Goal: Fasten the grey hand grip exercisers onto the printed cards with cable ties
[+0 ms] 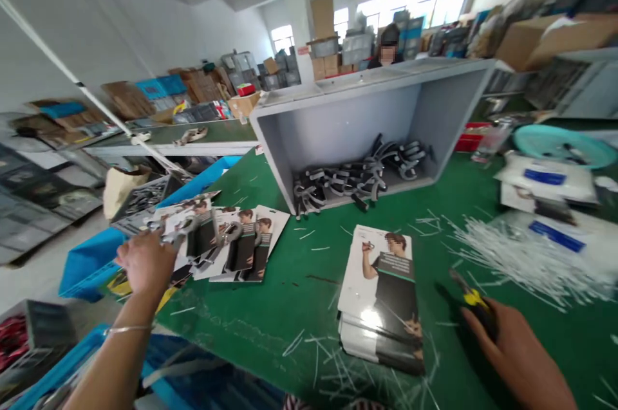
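My right hand is closed round a pair of pliers with yellow-and-black handles, jaws pointing up and left above the green table. Left of it lies a stack of printed cards showing a person in a dark shirt. My left hand reaches over the table's left edge, at the near side of overlapping cards with grey curved pieces on them. Blur hides its fingertips and whatever they may hold. Behind the stack, a grey bin rests on its side, holding several grey-and-black curved pieces.
Thin white plastic strips are heaped at the right, with loose ones scattered over the table. White packets and a turquoise basin stand behind them. Blue crates flank the left edge. A person is beyond the bin.
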Motion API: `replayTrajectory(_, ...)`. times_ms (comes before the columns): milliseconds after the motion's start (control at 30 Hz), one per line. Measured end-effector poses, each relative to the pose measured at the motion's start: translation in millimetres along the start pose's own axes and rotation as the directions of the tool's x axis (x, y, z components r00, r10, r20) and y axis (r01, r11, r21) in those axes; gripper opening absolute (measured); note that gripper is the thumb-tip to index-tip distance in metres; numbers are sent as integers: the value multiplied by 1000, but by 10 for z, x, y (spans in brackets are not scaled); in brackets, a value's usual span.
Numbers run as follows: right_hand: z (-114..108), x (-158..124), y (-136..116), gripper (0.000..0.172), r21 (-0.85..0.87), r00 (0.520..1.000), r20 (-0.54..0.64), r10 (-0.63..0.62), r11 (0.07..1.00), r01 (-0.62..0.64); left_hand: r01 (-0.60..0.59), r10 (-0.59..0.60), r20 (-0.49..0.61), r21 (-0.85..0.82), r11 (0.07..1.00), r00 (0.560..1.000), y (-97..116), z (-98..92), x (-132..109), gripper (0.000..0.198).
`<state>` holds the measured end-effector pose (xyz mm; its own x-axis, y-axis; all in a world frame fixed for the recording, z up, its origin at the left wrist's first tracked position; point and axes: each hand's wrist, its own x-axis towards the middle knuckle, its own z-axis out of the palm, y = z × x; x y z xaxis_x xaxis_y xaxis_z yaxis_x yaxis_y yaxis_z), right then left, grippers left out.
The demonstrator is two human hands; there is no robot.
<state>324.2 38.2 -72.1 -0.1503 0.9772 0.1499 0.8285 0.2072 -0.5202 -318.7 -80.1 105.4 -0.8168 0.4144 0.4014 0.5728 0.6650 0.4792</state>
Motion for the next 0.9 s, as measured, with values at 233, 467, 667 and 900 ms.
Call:
replayTrajectory(233, 105, 271, -626, 47, -171, 970, 21, -242, 955, 242, -132, 506, 487, -615, 778, 712, 917, 875, -1624, 31)
replayTrajectory(467, -265, 785, -195, 27, -153, 994, 58, -94, 983, 102, 277, 450, 616, -739, 614, 647, 1671, 1401, -2682, 67)
replayTrajectory(667, -192, 1191, 77, 20, -215, 993, 89, 72, 975, -51, 317, 446, 603, -764, 562, 662, 1677, 1364, -2774, 59)
replayTrajectory(900, -219, 1660, 93, 10, 56, 991, 133, 18, 998, -26, 413, 343, 650, -723, 554, 678, 1761, 1293, -2835, 58)
